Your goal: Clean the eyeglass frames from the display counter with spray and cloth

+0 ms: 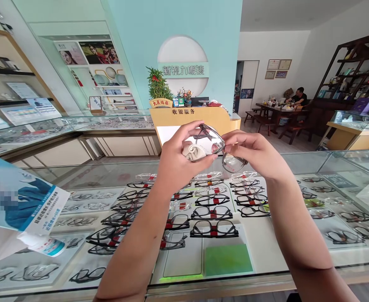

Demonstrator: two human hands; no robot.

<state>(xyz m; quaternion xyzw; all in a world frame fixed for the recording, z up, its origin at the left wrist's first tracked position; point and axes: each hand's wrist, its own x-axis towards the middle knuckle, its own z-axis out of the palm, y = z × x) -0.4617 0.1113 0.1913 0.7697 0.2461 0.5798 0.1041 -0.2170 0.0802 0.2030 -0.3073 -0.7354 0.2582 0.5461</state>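
A pair of dark-framed glasses (219,142) is held up above the glass display counter, tilted, with one lens higher than the other. My left hand (184,153) is closed around a bunched beige cloth (193,152) and the rim of the upper lens. The fingers of my right hand (249,149) pinch the frame near its middle, beside the lower lens. Below my hands, rows of glasses (214,228) with red tags lie in the counter, near a green card (228,259).
A white spray bottle (42,244) and a blue poster (20,193) stand on the counter at left. Its glass edge (234,277) runs along the front. Behind are a cashier desk (190,115) with a plant (158,86) and a person (299,97) seated at a table.
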